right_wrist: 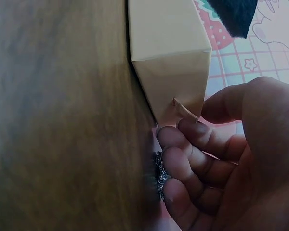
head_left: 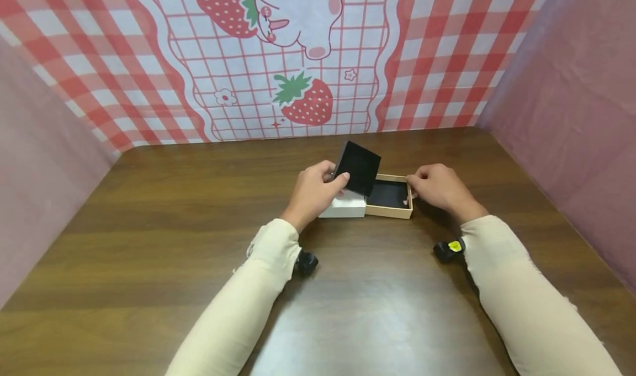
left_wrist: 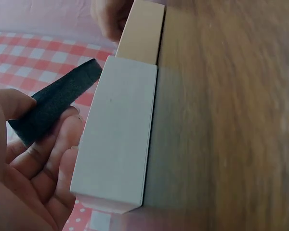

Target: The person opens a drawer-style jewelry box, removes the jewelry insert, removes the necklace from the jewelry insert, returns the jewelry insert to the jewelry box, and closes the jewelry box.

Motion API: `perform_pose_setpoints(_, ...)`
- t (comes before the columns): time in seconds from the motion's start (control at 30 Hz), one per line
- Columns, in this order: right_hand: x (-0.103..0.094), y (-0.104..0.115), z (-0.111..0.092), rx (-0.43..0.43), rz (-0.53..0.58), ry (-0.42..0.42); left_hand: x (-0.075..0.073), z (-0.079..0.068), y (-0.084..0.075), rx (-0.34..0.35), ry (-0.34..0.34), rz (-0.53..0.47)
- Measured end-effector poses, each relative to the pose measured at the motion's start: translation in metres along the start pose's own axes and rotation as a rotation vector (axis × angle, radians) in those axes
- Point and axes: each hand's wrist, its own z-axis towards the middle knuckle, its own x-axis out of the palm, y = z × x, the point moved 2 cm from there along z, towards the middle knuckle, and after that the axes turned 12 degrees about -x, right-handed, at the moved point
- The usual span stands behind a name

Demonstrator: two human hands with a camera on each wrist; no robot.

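A thin black pad [head_left: 360, 168] is pinched between the thumb and fingers of my left hand [head_left: 316, 191], tilted above the box. Below it lies a white box sleeve [head_left: 343, 207], with a tan drawer [head_left: 389, 212] pulled out to the right, its inside black. My right hand [head_left: 442, 189] is at the drawer's right end. In the right wrist view its thumb and forefinger pinch a small pull tab [right_wrist: 185, 110] on the drawer's end wall. A silver chain [right_wrist: 160, 175] shows beside the curled lower fingers; I cannot tell whether they hold it.
The box stands on a brown wooden table [head_left: 149, 243]. Behind it hangs a red-and-white checked cloth [head_left: 442, 61] with strawberry prints, and pink cloth [head_left: 561, 89] flanks the sides. Small black wrist cameras [head_left: 307, 263] sit below both cuffs.
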Motion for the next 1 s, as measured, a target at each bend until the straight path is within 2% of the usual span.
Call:
perform_pose_setpoints(0.2, -0.002, 0.0, -0.001, 0.02, -0.003, 0.008, 0.006, -0.002, -0.005, -0.032, 0.004, 0.038)
perform_pose_setpoints(0.57, 0.001, 0.0, 0.0, 0.007, 0.015, -0.001, 0.01, 0.001, -0.009, -0.071, 0.023, 0.011)
perform_pose_setpoints(0.73, 0.001, 0.001, 0.001, 0.008, 0.015, -0.004, 0.013, 0.002, -0.015, -0.085, 0.031, 0.078)
perform_pose_setpoints(1.0, 0.002, -0.001, 0.001, 0.006, -0.009, -0.013, 0.021, 0.005, -0.022, -0.129, -0.008, 0.206)
